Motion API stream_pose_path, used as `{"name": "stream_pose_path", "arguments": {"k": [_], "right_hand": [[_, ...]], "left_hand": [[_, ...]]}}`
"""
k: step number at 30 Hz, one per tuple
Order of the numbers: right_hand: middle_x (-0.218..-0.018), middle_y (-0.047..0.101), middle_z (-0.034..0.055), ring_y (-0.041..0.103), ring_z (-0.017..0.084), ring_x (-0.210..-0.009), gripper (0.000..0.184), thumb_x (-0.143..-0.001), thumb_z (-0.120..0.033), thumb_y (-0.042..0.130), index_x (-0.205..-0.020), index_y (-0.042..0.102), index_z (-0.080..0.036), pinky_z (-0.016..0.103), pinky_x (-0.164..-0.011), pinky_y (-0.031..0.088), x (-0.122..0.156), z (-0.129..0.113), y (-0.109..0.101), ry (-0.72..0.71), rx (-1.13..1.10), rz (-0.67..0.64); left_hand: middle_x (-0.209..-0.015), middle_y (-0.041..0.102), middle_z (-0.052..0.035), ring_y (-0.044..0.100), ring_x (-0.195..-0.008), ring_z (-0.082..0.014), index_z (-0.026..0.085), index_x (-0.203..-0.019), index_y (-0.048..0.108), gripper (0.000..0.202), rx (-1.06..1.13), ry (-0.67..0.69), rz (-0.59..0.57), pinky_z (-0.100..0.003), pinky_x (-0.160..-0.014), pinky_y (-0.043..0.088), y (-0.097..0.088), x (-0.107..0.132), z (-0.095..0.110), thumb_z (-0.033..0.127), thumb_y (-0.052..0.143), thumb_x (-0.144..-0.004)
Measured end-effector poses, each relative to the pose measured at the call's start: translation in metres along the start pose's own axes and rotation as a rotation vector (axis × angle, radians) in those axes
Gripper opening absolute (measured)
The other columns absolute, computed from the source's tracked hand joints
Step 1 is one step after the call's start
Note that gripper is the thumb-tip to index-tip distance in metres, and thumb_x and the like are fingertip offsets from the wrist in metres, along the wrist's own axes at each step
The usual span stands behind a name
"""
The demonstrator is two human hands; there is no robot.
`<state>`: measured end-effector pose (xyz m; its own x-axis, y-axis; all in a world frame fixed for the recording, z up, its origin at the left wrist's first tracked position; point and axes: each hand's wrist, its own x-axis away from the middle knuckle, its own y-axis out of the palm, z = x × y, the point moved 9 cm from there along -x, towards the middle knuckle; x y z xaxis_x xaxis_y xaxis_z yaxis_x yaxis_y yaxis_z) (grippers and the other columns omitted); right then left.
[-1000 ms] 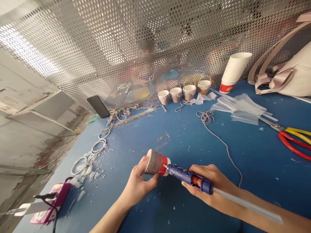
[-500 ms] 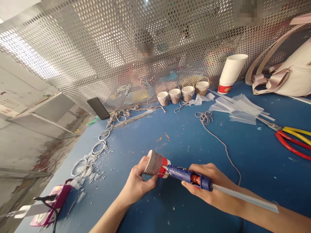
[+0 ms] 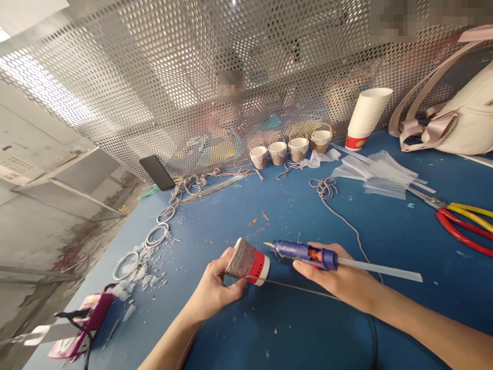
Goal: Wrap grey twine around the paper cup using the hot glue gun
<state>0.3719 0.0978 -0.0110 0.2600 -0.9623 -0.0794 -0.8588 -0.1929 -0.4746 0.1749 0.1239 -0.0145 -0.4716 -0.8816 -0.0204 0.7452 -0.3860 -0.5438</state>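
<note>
My left hand (image 3: pixel 220 283) is closed around a small paper cup (image 3: pixel 259 268), which lies tilted on its side with its base toward the right. Grey-brown cord (image 3: pixel 242 258) is wound round the cup's wider part, while a red band and white base stay bare. From the cup a loose strand (image 3: pixel 304 289) runs right, under my right wrist. My right hand (image 3: pixel 327 272) grips a blue glue gun (image 3: pixel 304 253), its nozzle pointing left, just apart from the cup. A clear glue stick (image 3: pixel 385 270) sticks out of the gun's back.
Several cord-wrapped cups with handles (image 3: pixel 278 152) line the mesh panel (image 3: pixel 185 92). Behind lie stacked paper cups (image 3: pixel 370 118), glue sticks (image 3: pixel 385 174), cutters (image 3: pixel 462 221) and a bag (image 3: pixel 462 113). A phone (image 3: pixel 157 172), wire rings (image 3: pixel 156 235) and a purple power strip (image 3: pixel 87 324) are left.
The glue gun has moved away from the cup, up and slightly right, so its nozzle is now clear of it. The cup has turned a little, showing its base and the loose strand.
</note>
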Motion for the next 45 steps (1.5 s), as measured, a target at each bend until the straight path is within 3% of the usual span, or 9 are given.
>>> {"name": "stream_pose_path", "arguments": {"k": [8, 14, 20, 26, 29, 32, 37, 42, 45], "right_hand": [[-0.069, 0.061, 0.0021, 0.058, 0.019, -0.064, 0.027, -0.089, -0.043, 0.046, -0.078, 0.057, -0.021, 0.030, -0.058, 0.046, -0.019, 0.036, -0.020, 0.000, 0.317, 0.287], [-0.084, 0.064, 0.0067, 0.058, 0.024, -0.078, 0.030, -0.091, -0.047, 0.048, -0.086, 0.059, -0.020, 0.034, -0.066, 0.044, -0.023, 0.033, -0.016, -0.038, 0.625, 0.205], [-0.068, 0.058, 0.0035, 0.056, 0.023, -0.065, 0.030, -0.079, -0.046, 0.064, -0.071, 0.048, -0.021, 0.036, -0.062, 0.041, 0.013, 0.014, -0.050, 0.028, 0.786, 0.278], [-0.088, 0.062, 0.0034, 0.062, 0.018, -0.080, 0.005, -0.084, -0.027, 0.054, -0.085, 0.052, -0.023, 0.033, -0.071, 0.050, 0.042, -0.003, 0.005, 0.099, 0.174, -0.078], [-0.123, 0.054, 0.0108, 0.059, 0.022, -0.107, 0.039, -0.079, -0.024, 0.058, -0.115, 0.044, -0.021, 0.038, -0.092, 0.048, 0.032, -0.006, 0.032, 0.186, -0.204, -0.096], [-0.126, 0.052, 0.0143, 0.067, 0.019, -0.089, 0.052, -0.081, -0.033, 0.060, -0.124, 0.035, -0.020, 0.038, -0.084, 0.054, 0.021, 0.005, 0.058, 0.331, -0.527, -0.204], [-0.115, 0.058, 0.0112, 0.061, 0.023, -0.105, 0.045, -0.076, -0.030, 0.069, -0.113, 0.045, -0.020, 0.028, -0.070, 0.054, 0.009, 0.011, 0.057, 0.222, -0.350, -0.105], [-0.073, 0.060, -0.0026, 0.059, 0.012, -0.059, 0.032, -0.080, -0.031, 0.065, -0.104, 0.046, -0.021, 0.023, -0.052, 0.046, 0.012, 0.012, 0.066, 0.221, -0.249, -0.175], [-0.078, 0.060, -0.0007, 0.056, 0.012, -0.061, 0.021, -0.079, -0.022, 0.066, -0.094, 0.050, -0.020, 0.025, -0.057, 0.045, 0.009, -0.001, 0.049, 0.069, -0.059, -0.056]], "left_hand": [[-0.075, 0.068, -0.0037, 0.060, -0.069, -0.0165, 0.014, -0.082, 0.070, 0.015, 0.088, -0.118, 0.026, -0.026, -0.066, 0.050, 0.001, 0.000, -0.005, 0.024, 0.060, -0.076], [-0.078, 0.070, -0.0046, 0.060, -0.071, -0.0177, 0.014, -0.088, 0.071, 0.019, 0.105, -0.177, -0.018, -0.028, -0.067, 0.049, 0.008, 0.003, -0.001, 0.026, 0.059, -0.078], [-0.077, 0.070, -0.0039, 0.061, -0.071, -0.0181, 0.015, -0.086, 0.071, 0.019, 0.142, -0.214, -0.005, -0.026, -0.065, 0.048, 0.011, 0.007, 0.005, 0.026, 0.060, -0.076], [-0.075, 0.068, -0.0024, 0.058, -0.068, -0.0164, 0.015, -0.087, 0.070, 0.020, 0.107, -0.264, -0.066, -0.024, -0.062, 0.045, 0.025, 0.012, 0.011, 0.027, 0.057, -0.079], [-0.075, 0.066, -0.0011, 0.057, -0.068, -0.0156, 0.016, -0.087, 0.069, 0.018, 0.056, -0.265, -0.084, -0.024, -0.062, 0.045, 0.031, 0.014, 0.013, 0.025, 0.056, -0.079], [-0.071, 0.064, -0.0001, 0.054, -0.064, -0.0142, 0.015, -0.084, 0.067, 0.017, -0.003, -0.238, -0.048, -0.023, -0.059, 0.044, 0.029, 0.016, 0.013, 0.026, 0.055, -0.081], [-0.071, 0.063, 0.0000, 0.052, -0.062, -0.0134, 0.015, -0.083, 0.064, 0.015, -0.031, -0.203, -0.030, -0.022, -0.058, 0.043, 0.026, 0.017, 0.014, 0.027, 0.055, -0.082], [-0.065, 0.059, 0.0025, 0.049, -0.059, -0.0118, 0.016, -0.081, 0.063, 0.011, -0.033, -0.177, 0.009, -0.021, -0.056, 0.043, 0.024, 0.015, 0.018, 0.023, 0.055, -0.079], [-0.066, 0.059, 0.0026, 0.049, -0.060, -0.0117, 0.017, -0.083, 0.063, 0.011, -0.036, -0.186, -0.005, -0.022, -0.057, 0.043, 0.024, 0.016, 0.016, 0.023, 0.054, -0.079]]}}
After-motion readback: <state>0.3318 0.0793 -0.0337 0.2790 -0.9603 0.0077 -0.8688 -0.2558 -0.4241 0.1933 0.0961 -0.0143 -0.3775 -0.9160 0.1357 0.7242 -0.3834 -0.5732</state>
